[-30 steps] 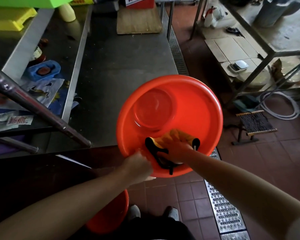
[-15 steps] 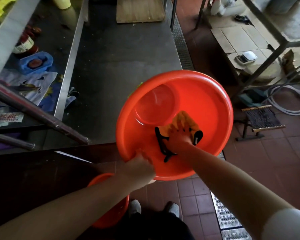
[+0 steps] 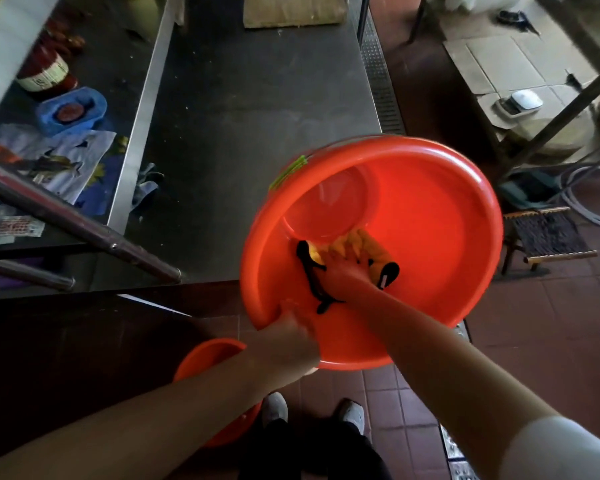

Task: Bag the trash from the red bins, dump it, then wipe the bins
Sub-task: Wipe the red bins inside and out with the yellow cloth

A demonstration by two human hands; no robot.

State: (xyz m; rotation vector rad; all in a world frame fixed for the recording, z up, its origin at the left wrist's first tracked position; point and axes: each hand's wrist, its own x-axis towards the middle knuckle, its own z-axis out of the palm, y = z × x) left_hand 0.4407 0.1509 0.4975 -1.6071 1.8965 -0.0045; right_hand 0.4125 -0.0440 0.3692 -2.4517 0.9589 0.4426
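We see a large red bin (image 3: 430, 237) tilted up toward us, its open mouth facing the camera, held in the air beside the near corner of a steel table (image 3: 257, 116) and above the tiled floor (image 3: 541, 341). Our left hand (image 3: 288, 344) has its grip clamped on the bin's near rim at the lower left, fingers curled over the edge. Our right hand (image 3: 343, 268) reaches inside the bin and presses a yellow cloth with black trim (image 3: 371, 251) against the inner wall, just below the round bottom; the fingers lie spread and fairly flat on the cloth, so that grip looks apart rather than closed around it. The cloth sits directly under the right palm and sticks out beyond it on both sides, well inside the bin and apart from the left hand at the rim. A second red bin (image 3: 208, 355) stands lower down, partly hidden behind our left forearm, near our shoes (image 3: 274, 407). On the left, a lower shelf holds a blue tray (image 3: 73, 110) and a red jar with a label (image 3: 45, 72). A small woven stool (image 3: 548, 237) stands on the floor to the right of the held bin.
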